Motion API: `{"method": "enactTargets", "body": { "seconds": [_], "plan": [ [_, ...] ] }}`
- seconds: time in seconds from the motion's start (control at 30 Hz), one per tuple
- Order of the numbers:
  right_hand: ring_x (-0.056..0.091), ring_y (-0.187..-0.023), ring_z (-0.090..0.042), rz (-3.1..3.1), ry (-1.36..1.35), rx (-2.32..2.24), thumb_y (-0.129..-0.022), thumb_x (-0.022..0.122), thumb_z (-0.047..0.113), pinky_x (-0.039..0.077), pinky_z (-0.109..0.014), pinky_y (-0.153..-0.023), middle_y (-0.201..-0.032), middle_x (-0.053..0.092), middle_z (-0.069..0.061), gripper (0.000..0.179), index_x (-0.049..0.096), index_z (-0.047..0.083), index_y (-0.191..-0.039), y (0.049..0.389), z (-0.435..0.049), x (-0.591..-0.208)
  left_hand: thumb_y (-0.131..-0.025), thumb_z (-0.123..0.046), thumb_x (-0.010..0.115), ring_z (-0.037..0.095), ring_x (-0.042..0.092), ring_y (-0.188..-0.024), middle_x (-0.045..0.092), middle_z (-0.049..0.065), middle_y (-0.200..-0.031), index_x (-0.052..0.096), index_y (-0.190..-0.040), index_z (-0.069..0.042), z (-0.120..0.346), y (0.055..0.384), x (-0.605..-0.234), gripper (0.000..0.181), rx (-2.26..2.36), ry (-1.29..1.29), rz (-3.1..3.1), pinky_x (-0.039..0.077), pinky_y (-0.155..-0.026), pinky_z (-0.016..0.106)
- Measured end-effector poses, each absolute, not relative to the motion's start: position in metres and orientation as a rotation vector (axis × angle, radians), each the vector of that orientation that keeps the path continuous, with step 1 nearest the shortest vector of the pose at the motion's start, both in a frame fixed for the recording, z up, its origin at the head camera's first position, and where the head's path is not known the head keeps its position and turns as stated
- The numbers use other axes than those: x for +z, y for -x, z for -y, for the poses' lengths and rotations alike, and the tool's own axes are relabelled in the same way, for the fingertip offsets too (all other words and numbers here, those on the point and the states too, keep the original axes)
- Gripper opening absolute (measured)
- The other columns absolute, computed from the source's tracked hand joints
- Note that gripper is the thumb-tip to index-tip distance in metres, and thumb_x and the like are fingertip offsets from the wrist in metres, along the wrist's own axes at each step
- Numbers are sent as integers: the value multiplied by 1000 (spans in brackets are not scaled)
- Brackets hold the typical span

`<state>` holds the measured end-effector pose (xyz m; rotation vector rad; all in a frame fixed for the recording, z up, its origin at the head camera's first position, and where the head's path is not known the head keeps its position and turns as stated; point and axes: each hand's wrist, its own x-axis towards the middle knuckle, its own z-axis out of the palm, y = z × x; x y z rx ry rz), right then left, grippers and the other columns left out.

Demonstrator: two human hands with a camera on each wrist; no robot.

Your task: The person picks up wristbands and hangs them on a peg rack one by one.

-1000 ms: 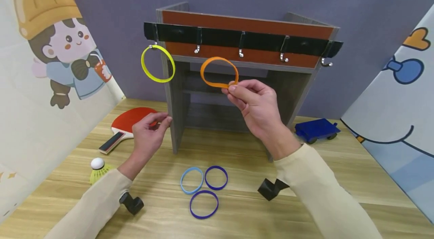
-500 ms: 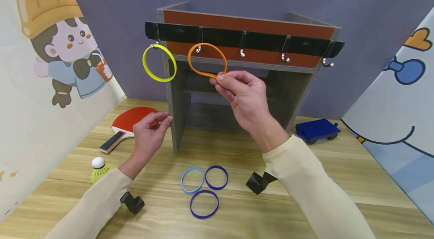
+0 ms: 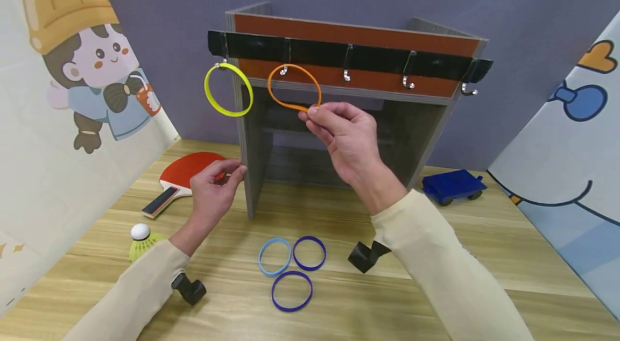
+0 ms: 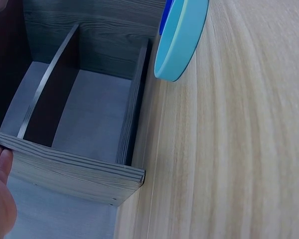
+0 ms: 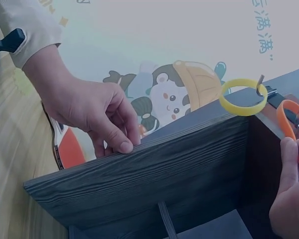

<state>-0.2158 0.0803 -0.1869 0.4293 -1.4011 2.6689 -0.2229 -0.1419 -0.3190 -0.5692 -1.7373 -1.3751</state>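
Observation:
My right hand (image 3: 351, 139) pinches an orange silicone wristband (image 3: 269, 85) between thumb and fingertips, low on its right side. The band is raised at the second hook (image 3: 283, 70); the hook's tip shows within the loop in the head and right wrist views. A yellow wristband (image 3: 233, 113) hangs from the leftmost hook. My left hand (image 3: 214, 186) touches the front edge of the cabinet's left side panel (image 3: 249, 190); in the right wrist view its thumb rests on that edge. The black hook rail (image 3: 317, 52) crosses the cabinet's top front.
A light blue wristband (image 3: 260, 256) and two dark blue wristbands (image 3: 309, 238) lie on the table before the cabinet. A red table tennis bat (image 3: 189, 169) and a shuttlecock (image 3: 140, 239) lie left. A blue toy cart (image 3: 452, 185) stands right. Further hooks (image 3: 407, 82) line the rail.
My right hand has moved left and a little upward, bringing the orange wristband to the second hook; it turned slightly in the last half second. The left hand has stayed put.

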Motion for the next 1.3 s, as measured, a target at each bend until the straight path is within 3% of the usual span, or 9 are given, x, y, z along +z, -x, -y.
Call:
{"method": "enactTargets", "body": {
  "seconds": [0.9, 1.2, 1.3],
  "plan": [
    [69, -75, -28, 1553, -483, 2588, -79, 74, 0, 56, -34, -73, -88, 68, -20, 13, 70, -4, -90, 219, -82, -200, -74, 18, 70, 13, 66, -66, 66, 23, -79, 67, -89, 14, 143, 226, -320, 15, -1382, 580, 1730, 55, -62, 20],
    [68, -75, -26, 1744, -374, 2483, -78, 76, 4, 56, -34, -73, -89, 68, -19, 16, 69, -3, -90, 211, -105, -214, -75, 17, 71, 9, 65, -68, 67, 22, -79, 67, -89, 14, 144, 226, -320, 15, -1375, 586, 1737, 55, -63, 20],
    [68, -74, -24, 1837, -362, 2427, -80, 74, 2, 57, -33, -71, -86, 68, -17, 9, 69, -1, -88, 206, -117, -223, -74, 17, 71, 11, 66, -68, 67, 22, -80, 67, -88, 14, 143, 226, -320, 15, -1376, 593, 1738, 55, -62, 21]
  ]
}}
